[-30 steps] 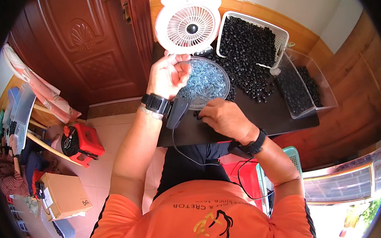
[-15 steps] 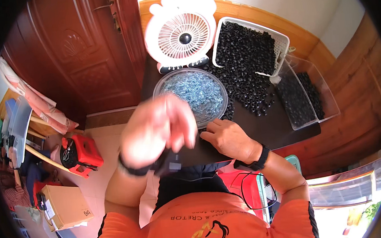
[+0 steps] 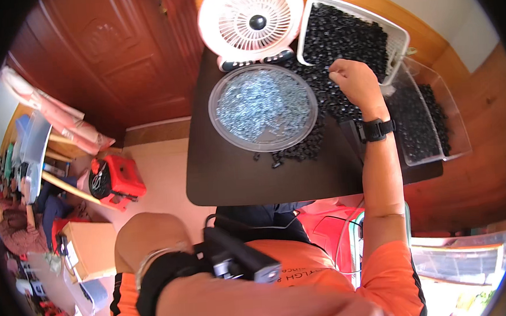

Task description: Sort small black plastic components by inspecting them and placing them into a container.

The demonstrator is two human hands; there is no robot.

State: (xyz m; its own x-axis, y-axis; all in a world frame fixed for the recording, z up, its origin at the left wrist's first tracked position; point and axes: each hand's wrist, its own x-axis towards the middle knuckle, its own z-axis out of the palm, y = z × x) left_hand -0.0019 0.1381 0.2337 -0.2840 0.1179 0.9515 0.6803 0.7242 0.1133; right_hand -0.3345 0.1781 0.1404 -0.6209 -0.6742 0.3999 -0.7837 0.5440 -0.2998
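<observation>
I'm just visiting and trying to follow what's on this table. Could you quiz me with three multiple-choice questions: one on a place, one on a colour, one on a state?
1. Where is the right hand?
A. on the pile of small black parts
B. on the fan
C. in the round dish

2. What colour are the pieces in the round clear dish?
A. red
B. silvery
C. black

3. How is the white basket?
A. empty
B. upside down
C. filled with black parts

Answers: 1 A, its fingers curl onto the pile beside the dish; 2 B, they glint like metal; 3 C, black pieces fill it.
</observation>
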